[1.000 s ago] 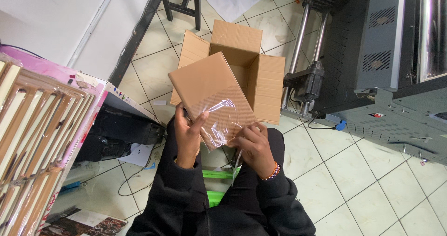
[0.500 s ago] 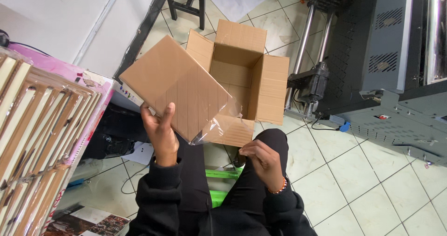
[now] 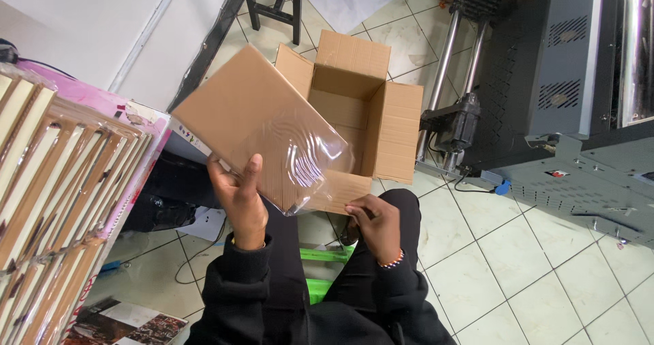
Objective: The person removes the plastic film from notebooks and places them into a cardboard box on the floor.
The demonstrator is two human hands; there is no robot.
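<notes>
My left hand (image 3: 240, 194) grips a flat brown cardboard-backed panel (image 3: 238, 110) by its lower edge and holds it tilted over my lap. A clear plastic sleeve (image 3: 310, 158) covers the panel's lower right part. My right hand (image 3: 375, 222) pinches the bottom corner of that sleeve, just below the panel. Behind them an open brown cardboard box (image 3: 392, 123) stands on the tiled floor with its flaps spread.
A stack of similar wrapped framed panels (image 3: 54, 181) lies on a pink table at the left. A large grey printer machine (image 3: 572, 93) on a stand fills the right. A green stool (image 3: 320, 277) shows under my legs. Printed sheets (image 3: 122, 324) lie bottom left.
My left hand has lifted the panel up and to the left, turning it. My right hand has taken hold of the plastic sleeve's lower corner, and the sleeve now covers more of the panel.
</notes>
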